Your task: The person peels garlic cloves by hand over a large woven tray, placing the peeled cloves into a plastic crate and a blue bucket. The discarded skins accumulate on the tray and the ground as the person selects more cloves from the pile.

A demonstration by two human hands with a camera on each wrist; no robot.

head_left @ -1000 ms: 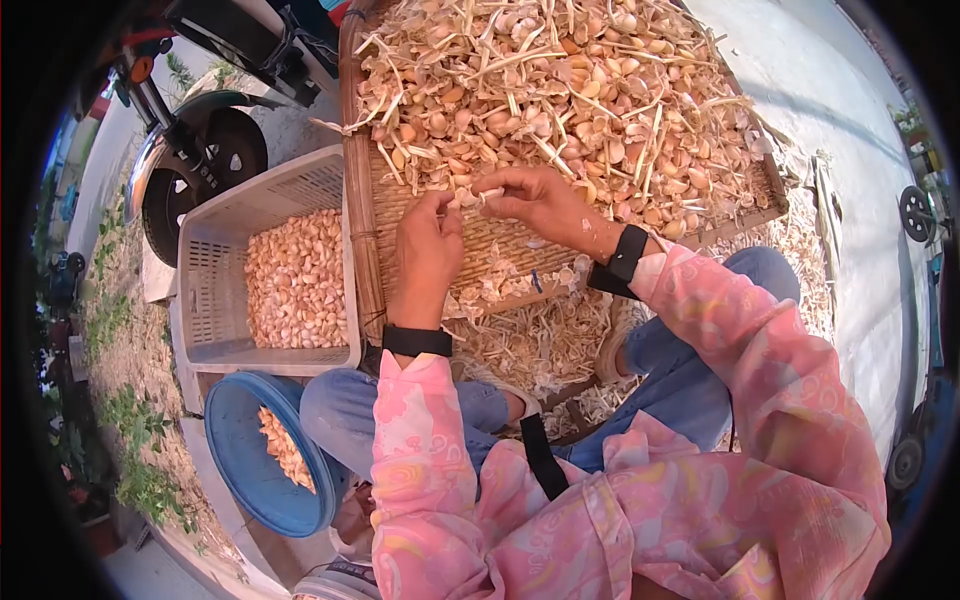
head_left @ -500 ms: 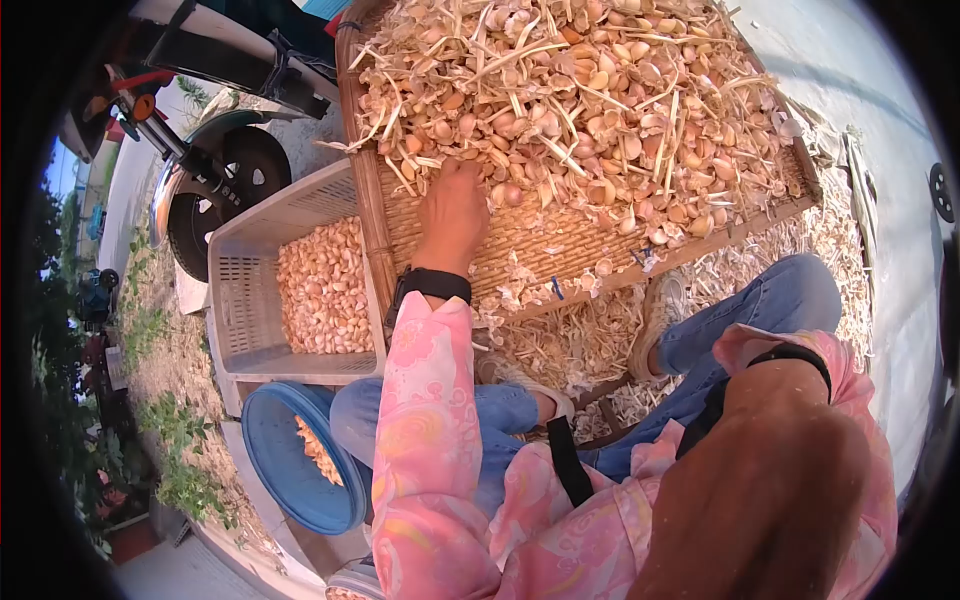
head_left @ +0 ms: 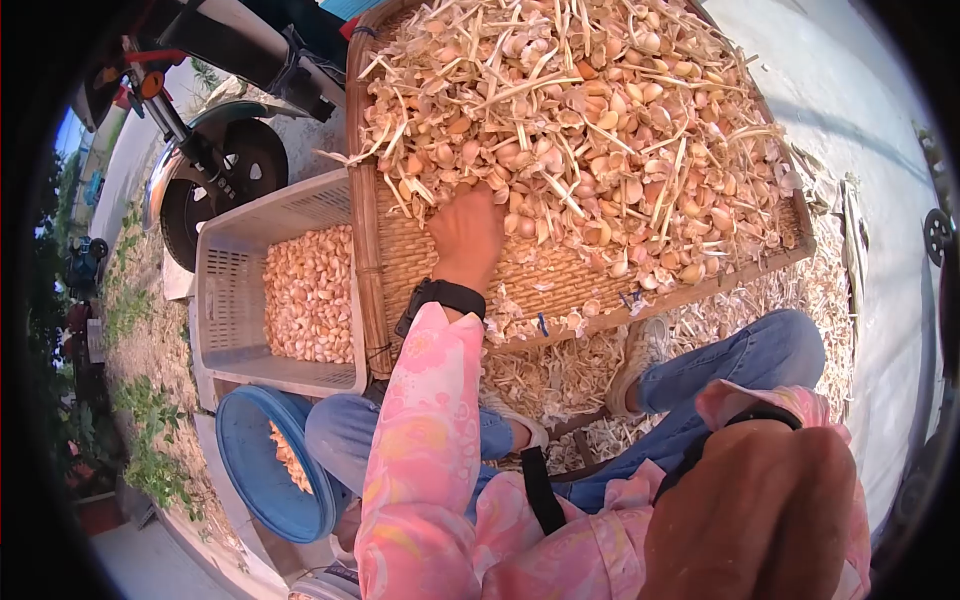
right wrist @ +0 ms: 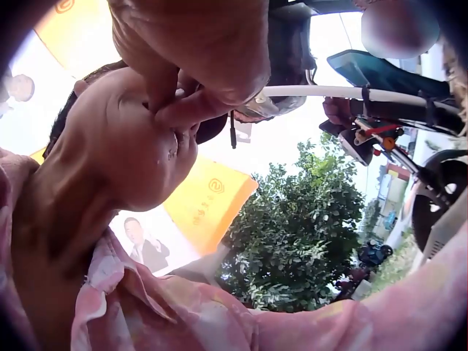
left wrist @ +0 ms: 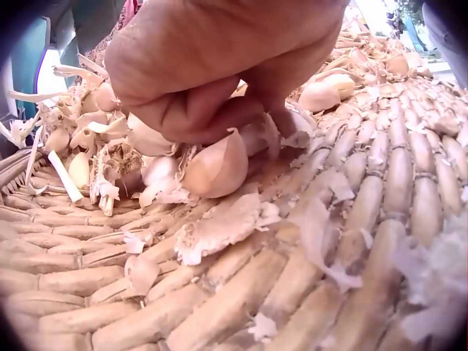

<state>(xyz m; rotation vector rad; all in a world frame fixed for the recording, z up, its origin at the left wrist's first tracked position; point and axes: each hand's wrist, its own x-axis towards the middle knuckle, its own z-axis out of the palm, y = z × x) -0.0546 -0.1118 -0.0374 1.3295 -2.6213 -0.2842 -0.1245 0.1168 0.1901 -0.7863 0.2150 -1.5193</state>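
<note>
My left hand (head_left: 474, 215) reaches to the near edge of a heap of garlic cloves and dry stalks (head_left: 600, 110) on a woven bamboo tray (head_left: 440, 265). In the left wrist view its curled fingers (left wrist: 212, 117) close over a plump unpeeled garlic clove (left wrist: 219, 167) on the tray's weave (left wrist: 365, 219). My right hand (head_left: 760, 520) is lifted close to the head camera, blurred and large. The right wrist view shows its bent fingers (right wrist: 186, 102) touching the face; nothing shows in that hand.
A white slatted crate (head_left: 225, 270) of separated cloves (head_left: 310, 295) stands left of the tray. Below it lies a blue tub (head_left: 250, 470) with some cloves. A motorbike wheel (head_left: 215, 175) is behind the crate. Husks (head_left: 570, 370) litter the ground round my jeans-clad legs (head_left: 740, 360).
A second ago both hands worked a clove over the tray. The right hand has since risen to the face; the left has reached into the heap's edge and gripped a clove.
</note>
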